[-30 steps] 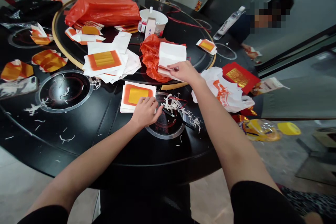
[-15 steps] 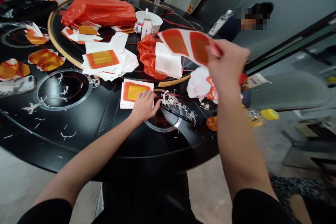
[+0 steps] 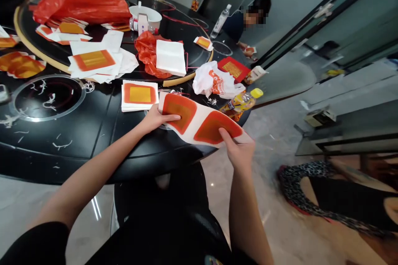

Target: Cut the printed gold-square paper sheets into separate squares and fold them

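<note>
Both my hands hold a long white paper sheet (image 3: 199,122) printed with two orange patches, stretched out over the near edge of the black round table (image 3: 93,140). My left hand (image 3: 155,118) grips its left end, thumb on top. My right hand (image 3: 238,151) pinches its right end beyond the table edge. Just behind the sheet lies a small stack of white papers (image 3: 139,95) with an orange and gold square on top.
On the turntable (image 3: 31,47) lie more paper piles (image 3: 93,62), an orange plastic bag (image 3: 81,5), a white bowl (image 3: 149,14) and a white stack (image 3: 171,57). A white bag (image 3: 214,83), red packet (image 3: 234,68) and yellow-capped bottle (image 3: 244,100) sit right. A person sits across.
My right hand brought the long sheet down from mid-air to in front of me, and my left hand left the small stack and took the sheet's left end. The view swung right.
</note>
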Available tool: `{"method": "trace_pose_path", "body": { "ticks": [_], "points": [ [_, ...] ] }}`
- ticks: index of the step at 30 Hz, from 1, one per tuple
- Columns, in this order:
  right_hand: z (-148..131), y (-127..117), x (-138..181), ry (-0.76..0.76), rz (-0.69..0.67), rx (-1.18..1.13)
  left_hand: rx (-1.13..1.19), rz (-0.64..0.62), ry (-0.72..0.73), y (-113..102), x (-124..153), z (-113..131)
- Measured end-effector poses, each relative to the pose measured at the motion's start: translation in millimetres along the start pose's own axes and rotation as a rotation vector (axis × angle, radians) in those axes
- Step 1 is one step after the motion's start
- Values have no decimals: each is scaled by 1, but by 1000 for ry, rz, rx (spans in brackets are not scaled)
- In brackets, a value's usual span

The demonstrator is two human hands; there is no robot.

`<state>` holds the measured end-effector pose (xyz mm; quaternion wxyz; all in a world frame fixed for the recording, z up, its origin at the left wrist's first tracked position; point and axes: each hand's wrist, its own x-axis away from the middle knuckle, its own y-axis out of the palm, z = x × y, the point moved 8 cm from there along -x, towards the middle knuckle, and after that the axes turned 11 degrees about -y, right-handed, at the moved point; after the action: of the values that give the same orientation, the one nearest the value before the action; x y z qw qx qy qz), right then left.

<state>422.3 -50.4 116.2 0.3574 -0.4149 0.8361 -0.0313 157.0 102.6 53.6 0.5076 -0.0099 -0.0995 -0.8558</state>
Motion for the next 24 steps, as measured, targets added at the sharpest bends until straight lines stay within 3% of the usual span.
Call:
{"method": "trace_pose_path", "body": {
  "ticks": [4, 10, 14, 19, 22, 24],
  "points": [
    [-4, 10, 28, 72, -41, -110, -110, 149, 27, -14, 50, 12],
    [-21, 58, 57, 0, -338, -274, -227, 324, 49, -45, 113, -1],
    [-21, 77, 75, -46, -449, -277, -201, 426, 37, -60, 134, -15],
    [-3, 84, 96, 26, -442, -270, -173, 554, 1, -73, 149, -37],
    [-16, 80, 93, -114, -462, -288, -190, 592, 27, -73, 152, -41],
    [-34, 66, 84, -269, -428, -258, -210, 654, 119, -70, 157, -36]
  ]
}}
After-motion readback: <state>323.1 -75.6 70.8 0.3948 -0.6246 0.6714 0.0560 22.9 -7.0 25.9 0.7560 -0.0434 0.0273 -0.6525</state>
